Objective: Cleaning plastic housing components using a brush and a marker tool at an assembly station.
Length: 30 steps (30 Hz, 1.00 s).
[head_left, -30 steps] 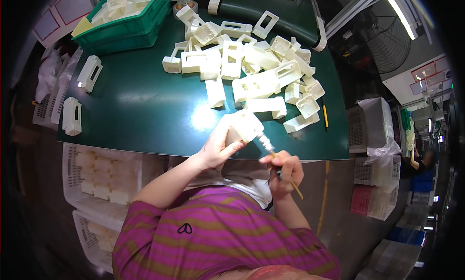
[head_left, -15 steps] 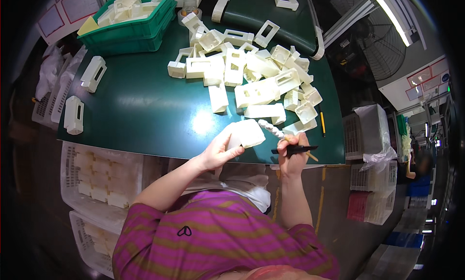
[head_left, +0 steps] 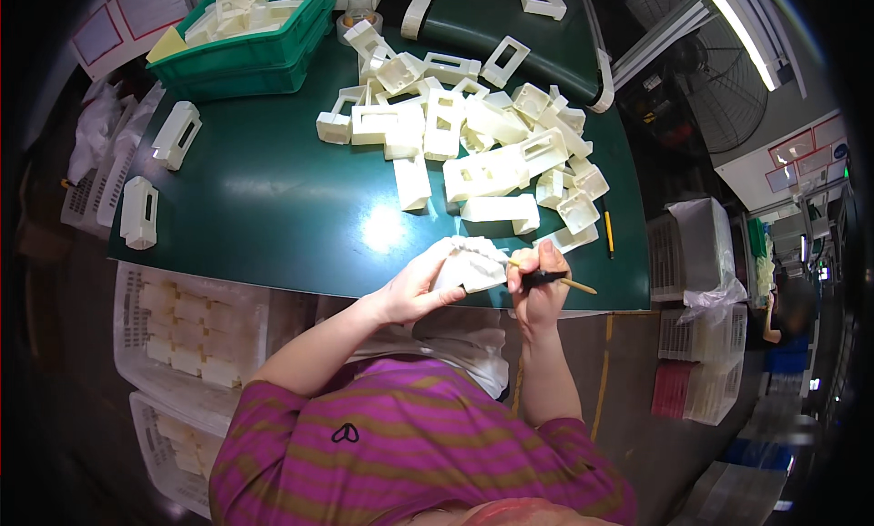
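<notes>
My left hand (head_left: 414, 289) grips a white plastic housing (head_left: 482, 275) at its left side, just over the front edge of the table. My right hand (head_left: 541, 298) is closed round a thin wooden stick (head_left: 580, 286), and a slim black tool (head_left: 541, 277) is held in the same fingers. The stick's white-wrapped end reaches the housing's upper side; whether it goes inside cannot be seen. Beyond my hands, many similar cream-white housings (head_left: 444, 125) lie in a loose pile on the green table (head_left: 300, 207).
Two more housings (head_left: 139, 214) stand at the table's left. Stacked green crates (head_left: 246, 75) with parts sit at the far left, beside a glass jar (head_left: 360, 2). A dark conveyor belt (head_left: 492, 20) runs at the back. A yellow-black pen (head_left: 609, 234) lies right. White bins (head_left: 246, 326) stand below left.
My right hand has moved slightly left, bringing the stick's wrapped end to the housing. My left hand has tilted the housing and shifted it slightly.
</notes>
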{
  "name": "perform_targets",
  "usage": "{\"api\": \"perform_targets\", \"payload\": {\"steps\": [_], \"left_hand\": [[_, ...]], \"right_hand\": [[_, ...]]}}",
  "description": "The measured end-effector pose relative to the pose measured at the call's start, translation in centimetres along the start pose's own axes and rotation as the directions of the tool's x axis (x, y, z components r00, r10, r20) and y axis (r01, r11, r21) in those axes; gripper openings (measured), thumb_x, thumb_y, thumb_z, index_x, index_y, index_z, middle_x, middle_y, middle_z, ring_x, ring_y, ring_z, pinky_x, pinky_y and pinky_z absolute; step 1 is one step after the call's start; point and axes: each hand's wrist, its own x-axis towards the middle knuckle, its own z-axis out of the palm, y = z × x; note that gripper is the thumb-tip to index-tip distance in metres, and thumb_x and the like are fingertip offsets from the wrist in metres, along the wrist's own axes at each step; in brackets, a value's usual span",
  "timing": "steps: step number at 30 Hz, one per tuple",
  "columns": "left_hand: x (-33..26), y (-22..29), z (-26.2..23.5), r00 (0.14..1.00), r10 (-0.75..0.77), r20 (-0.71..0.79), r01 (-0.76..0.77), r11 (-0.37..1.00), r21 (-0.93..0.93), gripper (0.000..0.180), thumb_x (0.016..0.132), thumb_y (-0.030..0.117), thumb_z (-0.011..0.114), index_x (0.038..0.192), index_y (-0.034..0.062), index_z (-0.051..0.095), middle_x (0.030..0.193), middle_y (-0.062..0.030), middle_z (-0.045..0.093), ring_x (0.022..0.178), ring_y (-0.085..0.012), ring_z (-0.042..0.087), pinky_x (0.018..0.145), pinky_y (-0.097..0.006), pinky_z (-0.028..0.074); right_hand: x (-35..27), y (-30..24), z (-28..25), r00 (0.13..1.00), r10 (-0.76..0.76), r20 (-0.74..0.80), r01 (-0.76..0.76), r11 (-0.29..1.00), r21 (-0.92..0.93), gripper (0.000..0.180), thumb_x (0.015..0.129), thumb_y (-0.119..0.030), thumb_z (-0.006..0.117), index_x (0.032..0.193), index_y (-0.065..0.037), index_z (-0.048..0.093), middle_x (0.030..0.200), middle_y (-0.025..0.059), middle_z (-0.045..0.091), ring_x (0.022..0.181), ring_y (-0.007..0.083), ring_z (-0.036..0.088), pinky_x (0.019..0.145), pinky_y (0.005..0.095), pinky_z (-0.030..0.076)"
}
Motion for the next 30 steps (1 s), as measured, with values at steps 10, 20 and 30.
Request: {"api": "perform_targets", "payload": {"steps": [10, 20, 30], "left_hand": [[-1.2, 2.0, -0.7, 0.975, 0.218, -0.040, -0.184, 0.896, 0.404, 0.053, 0.082, 0.027, 0.058, 0.124, 0.0025, 0.035, 0.114, -0.0200, 0.045, 0.104, -0.0372, 0.047, 0.089, -0.038, 0.037], [-6.1, 10.3, -19.2, 0.633, -0.053, -0.772, 0.774, 0.077, 0.629, 0.038, 0.080, 0.021, 0.057, 0.111, 0.0037, 0.046, 0.100, -0.0186, 0.058, 0.089, -0.0355, 0.057, 0.075, -0.043, 0.045], [-10.4, 7.0, -31.4, 0.762, 0.440, -0.475, 0.619, -0.279, 0.735, 0.047, 0.074, -0.003, 0.043, 0.121, 0.0012, 0.043, 0.122, -0.0171, 0.046, 0.116, -0.0328, 0.042, 0.097, -0.044, 0.032]], "right_hand": [[0.1, 0.2, -0.5, 0.962, -0.129, -0.240, 0.056, 0.955, -0.290, 0.032, 0.095, -0.022, 0.039, 0.070, -0.004, 0.046, 0.058, 0.0052, 0.047, 0.045, 0.0123, 0.046, 0.040, 0.0204, 0.031], [-2.1, 1.5, 0.1, 0.990, 0.035, -0.137, -0.047, 0.995, -0.090, 0.036, 0.093, -0.026, 0.043, 0.064, -0.004, 0.044, 0.055, 0.0059, 0.045, 0.040, 0.0122, 0.044, 0.036, 0.0200, 0.031], [-2.5, 1.2, 0.3, 0.990, 0.128, -0.062, -0.139, 0.966, -0.219, 0.035, 0.093, -0.021, 0.042, 0.063, -0.004, 0.047, 0.053, 0.0062, 0.048, 0.039, 0.0104, 0.045, 0.038, 0.0189, 0.032]]}}
